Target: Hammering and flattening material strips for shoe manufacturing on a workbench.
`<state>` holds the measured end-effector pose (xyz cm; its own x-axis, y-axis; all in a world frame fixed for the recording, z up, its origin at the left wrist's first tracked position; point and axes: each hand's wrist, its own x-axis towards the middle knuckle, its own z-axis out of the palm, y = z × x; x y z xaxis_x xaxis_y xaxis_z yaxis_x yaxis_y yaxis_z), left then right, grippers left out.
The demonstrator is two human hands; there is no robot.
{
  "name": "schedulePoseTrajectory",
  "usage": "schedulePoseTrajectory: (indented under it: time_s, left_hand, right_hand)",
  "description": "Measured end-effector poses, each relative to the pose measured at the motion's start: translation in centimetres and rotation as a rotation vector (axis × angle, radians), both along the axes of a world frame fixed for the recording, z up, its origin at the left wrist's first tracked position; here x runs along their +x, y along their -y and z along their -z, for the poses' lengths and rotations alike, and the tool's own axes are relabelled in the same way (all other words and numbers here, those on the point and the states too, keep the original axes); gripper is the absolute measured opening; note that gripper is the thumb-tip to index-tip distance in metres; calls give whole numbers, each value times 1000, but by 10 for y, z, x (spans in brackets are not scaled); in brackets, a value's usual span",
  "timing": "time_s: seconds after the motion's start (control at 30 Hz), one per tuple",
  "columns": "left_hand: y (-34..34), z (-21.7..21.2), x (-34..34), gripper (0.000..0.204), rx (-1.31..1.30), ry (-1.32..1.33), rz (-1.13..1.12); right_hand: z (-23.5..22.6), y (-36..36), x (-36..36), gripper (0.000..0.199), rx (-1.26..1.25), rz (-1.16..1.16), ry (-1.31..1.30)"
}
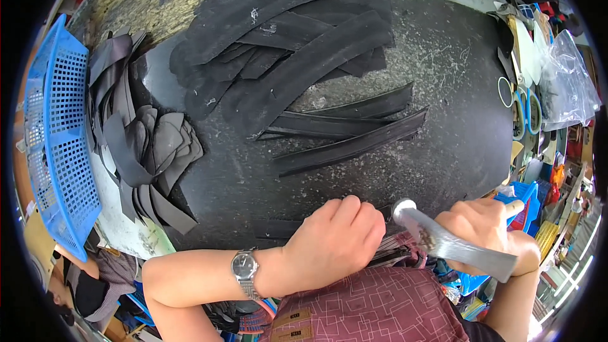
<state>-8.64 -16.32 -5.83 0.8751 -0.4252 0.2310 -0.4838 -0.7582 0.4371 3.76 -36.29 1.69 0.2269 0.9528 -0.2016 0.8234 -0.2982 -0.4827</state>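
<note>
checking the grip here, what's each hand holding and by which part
The right hand grips a metal hammer by its handle, head toward the left hand, which presses a black strip flat on the dark work surface.

A dark, speckled worktable (443, 120) fills the scene, its surface scuffed and dusted with pale flecks, its far edge worn to a yellowish patch (136, 0). Along the far left side stands a blue plastic basket (57, 133) with a lattice wall. Off to the right edge the bench gives way to crowded shelving: a clear plastic bag (570, 82), rolls of tape (525, 111), and small blue crates (529, 199) lower down. Bright daylight comes in from the lower right corner, and the tabletop catches an even, soft sheen.
</note>
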Motion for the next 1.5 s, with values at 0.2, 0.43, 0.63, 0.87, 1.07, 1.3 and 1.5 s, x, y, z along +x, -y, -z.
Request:
schedulePoseTrajectory:
  time_s: [0.2, 0.43, 0.63, 0.87, 1.07, 1.3, 1.5]
  left_hand:
    - [6, -2, 18, 23, -276, -221, -100]
    - [3, 2, 18, 23, -298, -143, -43]
    - [3, 1, 21, 28, -276, -326, -97]
    - [1, 5, 15, 27, 63, 182, 234]
    - [9, -2, 10, 28, 505, 432, 368]
    - [-7, 7, 4, 29, -273, -129, 128]
    - [-12, -4, -3, 36, -38, -26, 175]
  right_hand:
    - [14, 16, -20, 23, -16, 20, 30]
    - [17, 14, -17, 20, -4, 86, -20]
    - [17, 15, -19, 20, -13, 89, -31]
    - [11, 8, 3, 20, 44, 84, -118]
    - [13, 0, -7, 26, -25, -76, 168]
    - [13, 1, -15, 24, -26, -46, 168]
    - [17, -4, -18, 23, 23, -67, 158]
